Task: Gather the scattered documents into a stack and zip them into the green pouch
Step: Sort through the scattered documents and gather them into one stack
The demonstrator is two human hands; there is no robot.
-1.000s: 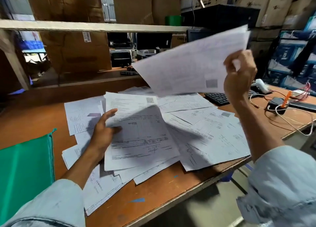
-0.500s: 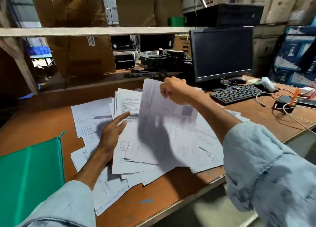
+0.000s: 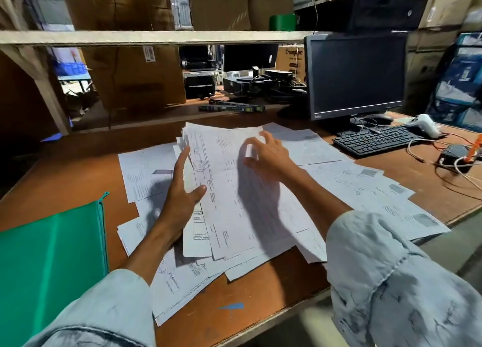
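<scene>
Several white printed documents lie spread over the brown table. A loose stack of documents (image 3: 229,200) sits in the middle. My left hand (image 3: 182,192) lies flat against the stack's left edge, fingers straight and thumb on the top sheet. My right hand (image 3: 268,153) rests on top of the stack near its far end, fingers spread. More loose sheets (image 3: 378,190) lie to the right, and others (image 3: 146,169) to the left and under the stack. The green pouch (image 3: 52,255) lies flat at the left front, its zipper edge facing the papers.
A black monitor (image 3: 354,72) and keyboard (image 3: 375,139) stand at the back right, with a white scanner (image 3: 425,124) and tangled cables (image 3: 459,161) beyond. A wooden shelf (image 3: 156,37) with cardboard boxes runs across the back. The table's front edge (image 3: 287,305) is close to me.
My right hand brought the raised sheet down from the right and laid it on the middle stack, then flattened on it. My left hand shifted to the stack's left edge.
</scene>
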